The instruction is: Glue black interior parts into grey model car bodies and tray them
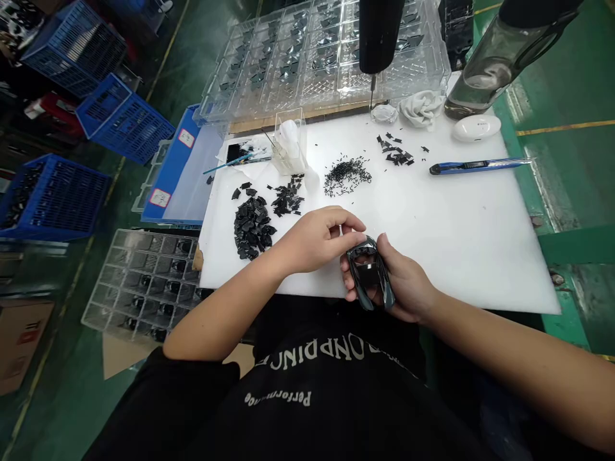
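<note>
My right hand [406, 278] is wrapped around a glossy dark plastic housing [369, 272], an arched shell with an opening in its middle, near the table's front edge. At the shell's upper end is my left hand [319, 240], thumb and fingers closed in a pinch; whatever lies between the fingertips is too small to make out. Beyond the hands a heap of tiny black screws [346, 174] is scattered on the white work surface [456, 237]. To the left lie a pile of black plastic pieces [252, 227] and a smaller pile of black pieces [288, 195].
An electric screwdriver [379, 38] hangs bit-down over a clear compartment tray [288, 61]. A blue utility knife [475, 166], a white oval case [476, 128] and a water bottle [494, 64] are on the right. A clear small box [291, 144] stands back left.
</note>
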Demonstrator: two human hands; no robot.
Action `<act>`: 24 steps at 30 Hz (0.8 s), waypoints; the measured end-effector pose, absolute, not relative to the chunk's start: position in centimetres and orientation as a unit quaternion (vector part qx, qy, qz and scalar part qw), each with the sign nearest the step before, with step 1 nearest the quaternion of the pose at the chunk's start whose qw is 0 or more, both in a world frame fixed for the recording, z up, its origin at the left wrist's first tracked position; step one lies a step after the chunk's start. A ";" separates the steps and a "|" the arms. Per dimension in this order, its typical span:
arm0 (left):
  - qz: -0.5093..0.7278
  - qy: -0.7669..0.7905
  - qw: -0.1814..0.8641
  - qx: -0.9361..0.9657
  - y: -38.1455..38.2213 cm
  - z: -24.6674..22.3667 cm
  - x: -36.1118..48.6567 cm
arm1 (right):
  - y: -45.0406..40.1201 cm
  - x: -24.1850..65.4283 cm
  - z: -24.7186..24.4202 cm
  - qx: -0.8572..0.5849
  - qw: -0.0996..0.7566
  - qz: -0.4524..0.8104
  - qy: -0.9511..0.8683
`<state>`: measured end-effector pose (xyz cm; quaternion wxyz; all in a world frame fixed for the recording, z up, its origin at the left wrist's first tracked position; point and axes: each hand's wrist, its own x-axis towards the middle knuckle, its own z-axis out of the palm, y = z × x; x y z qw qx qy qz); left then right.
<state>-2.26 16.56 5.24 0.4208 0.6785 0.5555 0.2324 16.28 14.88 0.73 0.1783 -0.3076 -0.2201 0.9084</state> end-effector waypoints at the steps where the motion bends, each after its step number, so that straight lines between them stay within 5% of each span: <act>1: 0.233 0.555 0.420 0.680 16.6 5.2 -2.3 | 14.8 16.3 0.7 -0.306 0.179 0.909 -0.220; 14: 0.261 0.538 0.494 0.631 16.9 5.1 -2.1 | 14.8 16.3 0.6 -0.288 0.186 0.915 -0.212; 24: 0.437 0.617 0.281 0.591 12.6 5.9 -7.4 | 14.9 16.2 0.7 -0.258 0.233 0.921 -0.176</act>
